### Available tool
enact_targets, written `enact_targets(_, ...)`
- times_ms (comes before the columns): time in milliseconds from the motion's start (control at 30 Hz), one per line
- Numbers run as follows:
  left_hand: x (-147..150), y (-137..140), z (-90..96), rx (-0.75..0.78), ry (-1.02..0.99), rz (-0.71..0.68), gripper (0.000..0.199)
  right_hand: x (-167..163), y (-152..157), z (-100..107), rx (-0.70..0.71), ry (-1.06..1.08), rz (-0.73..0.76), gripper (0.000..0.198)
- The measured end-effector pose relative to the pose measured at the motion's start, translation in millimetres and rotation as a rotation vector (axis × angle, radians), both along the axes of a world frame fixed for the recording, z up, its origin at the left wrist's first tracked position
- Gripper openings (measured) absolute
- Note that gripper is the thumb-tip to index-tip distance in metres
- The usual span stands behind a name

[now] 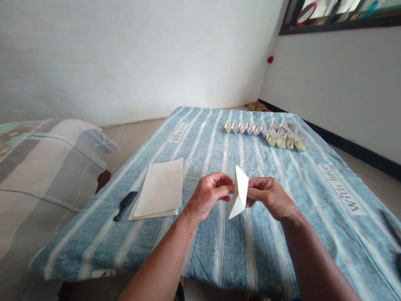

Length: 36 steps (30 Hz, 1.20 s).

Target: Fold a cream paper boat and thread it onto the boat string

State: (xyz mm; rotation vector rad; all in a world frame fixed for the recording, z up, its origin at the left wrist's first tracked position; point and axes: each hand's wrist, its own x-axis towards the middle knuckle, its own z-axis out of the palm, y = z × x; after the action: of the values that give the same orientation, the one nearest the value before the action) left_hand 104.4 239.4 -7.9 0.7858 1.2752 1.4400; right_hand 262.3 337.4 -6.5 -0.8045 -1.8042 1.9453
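A folded piece of cream paper point(240, 190), shaped like a small boat, is held up above the table between my two hands. My left hand point(214, 191) pinches its left side with thumb and fingers. On the other side my right hand point(266, 194) grips the paper's right edge, its fingers curled behind. Left of my hands lies a short stack of flat paper sheets point(161, 188), white over pale yellow. Beside the stack is a black-handled tool point(125, 205), probably a folding knife or cutter; I cannot tell which.
Several folded paper boats point(282, 136), white and pale yellow, stand in rows at the far right of the striped blue tablecloth point(200, 146). A blurred dark object point(391, 228) lies at the right edge. A fabric-covered bed or seat point(53, 175) stands to the left.
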Motion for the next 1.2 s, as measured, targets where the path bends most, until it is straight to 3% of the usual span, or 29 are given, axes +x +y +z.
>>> enact_targets(167,3.4,0.4,-2.2,-0.021,0.056,0.001,0.016,-0.8,1.4,-1.9,0.028,-0.032,-0.009,0.022)
enact_targets(433,4.3,0.9,-6.9,-0.050,-0.056,0.015,0.019,-1.3,1.6,-4.5,0.056,-0.033,0.013,0.015)
enact_targets(700,5.5,3.8,-8.1,-0.061,0.034,0.065,0.018,-3.2,0.3,-3.3,0.211,-0.083,-0.013,0.017)
enact_targets(833,4.8,3.7,-7.6,-0.045,0.316,0.220,0.010,-4.8,-0.8,-4.8,0.413,-0.217,-0.106,0.020)
enact_targets(933,5.8,0.5,-6.1,0.071,0.615,0.331,0.007,-6.4,-2.1,-7.4,0.635,-0.364,-0.214,0.023)
enact_targets(1067,11.5,-4.9,-6.7,0.286,1.041,0.171,0.019,-9.6,-6.5,-8.6,0.757,-0.436,-0.244,0.025)
enact_targets(1200,15.8,-7.3,-11.5,0.291,1.366,0.003,0.031,-13.5,-13.1,-3.9,0.872,-0.501,-0.205,0.028)
